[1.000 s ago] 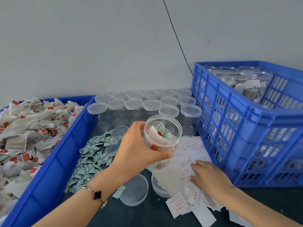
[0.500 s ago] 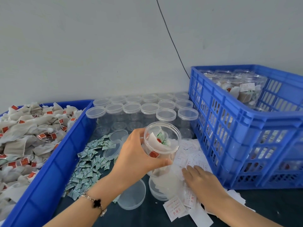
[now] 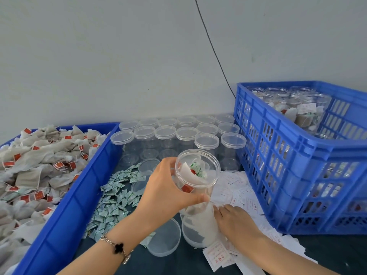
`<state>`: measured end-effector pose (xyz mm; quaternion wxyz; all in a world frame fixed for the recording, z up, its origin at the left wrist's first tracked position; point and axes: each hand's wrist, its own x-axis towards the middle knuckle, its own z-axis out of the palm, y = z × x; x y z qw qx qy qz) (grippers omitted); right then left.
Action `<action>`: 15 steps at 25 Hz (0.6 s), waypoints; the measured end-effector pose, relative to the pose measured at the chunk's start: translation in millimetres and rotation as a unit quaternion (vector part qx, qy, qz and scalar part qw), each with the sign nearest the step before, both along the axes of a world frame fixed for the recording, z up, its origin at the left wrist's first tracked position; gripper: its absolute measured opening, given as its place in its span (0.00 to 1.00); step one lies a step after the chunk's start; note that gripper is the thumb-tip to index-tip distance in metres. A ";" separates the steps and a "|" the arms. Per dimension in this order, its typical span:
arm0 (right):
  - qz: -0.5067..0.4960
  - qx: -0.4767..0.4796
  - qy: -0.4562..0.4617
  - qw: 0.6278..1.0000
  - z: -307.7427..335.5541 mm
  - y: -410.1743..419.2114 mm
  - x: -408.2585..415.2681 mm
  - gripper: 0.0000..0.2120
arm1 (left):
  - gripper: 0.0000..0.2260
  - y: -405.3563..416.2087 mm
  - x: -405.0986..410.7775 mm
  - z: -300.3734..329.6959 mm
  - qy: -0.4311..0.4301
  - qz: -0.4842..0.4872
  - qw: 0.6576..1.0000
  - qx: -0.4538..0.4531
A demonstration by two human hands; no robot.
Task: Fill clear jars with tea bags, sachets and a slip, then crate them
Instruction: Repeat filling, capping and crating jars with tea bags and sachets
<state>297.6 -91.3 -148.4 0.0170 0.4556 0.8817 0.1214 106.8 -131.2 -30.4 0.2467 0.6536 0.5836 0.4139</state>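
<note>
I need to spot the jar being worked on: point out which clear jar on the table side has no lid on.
The jar gripped by the left hand, open-mouthed with tea bags inside. The empty jars behind it all wear lids.

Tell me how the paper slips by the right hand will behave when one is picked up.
The slips look thin and flat, so probably light and floppy. They overlap in a loose pile, so the right hand may drag up several at once. Lying flush on the table, an edge may be hard to lift.
</note>
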 end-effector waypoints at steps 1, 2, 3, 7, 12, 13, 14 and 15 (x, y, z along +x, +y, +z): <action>-0.007 -0.001 0.004 1.000 -0.5 -2.0 0.0 0.35 | 0.37 -0.2 -1.6 -0.1 0.000 0.003 1.000 0.000; -0.010 0.008 0.016 1.000 -0.5 -3.8 -1.4 0.35 | 0.37 -0.7 -3.3 -0.3 0.000 0.006 1.000 0.000; -0.019 0.014 0.017 1.000 1.2 -7.3 -4.2 0.35 | 0.37 -1.1 -4.7 -0.5 0.001 0.008 1.000 0.000; -0.073 -0.062 0.144 0.985 6.6 -10.4 -7.0 0.22 | 0.37 -3.0 -12.2 -2.0 0.001 0.018 1.000 -0.003; -0.214 -0.117 0.439 0.865 41.2 1.9 -3.2 0.06 | 0.40 -6.6 -21.8 -4.0 -0.001 0.027 1.000 -0.009; -0.209 -0.118 0.473 0.848 49.9 3.6 -0.2 0.06 | 0.39 -7.1 -23.1 -4.2 -0.002 0.026 1.000 -0.010; -0.191 -0.100 0.495 0.842 60.1 3.6 1.9 0.07 | 0.38 -7.6 -24.0 -4.1 -0.001 0.026 1.000 -0.011; -0.162 -0.059 0.513 0.841 72.8 1.3 2.6 0.06 | 0.38 -8.1 -24.3 -4.0 0.000 0.026 1.000 -0.011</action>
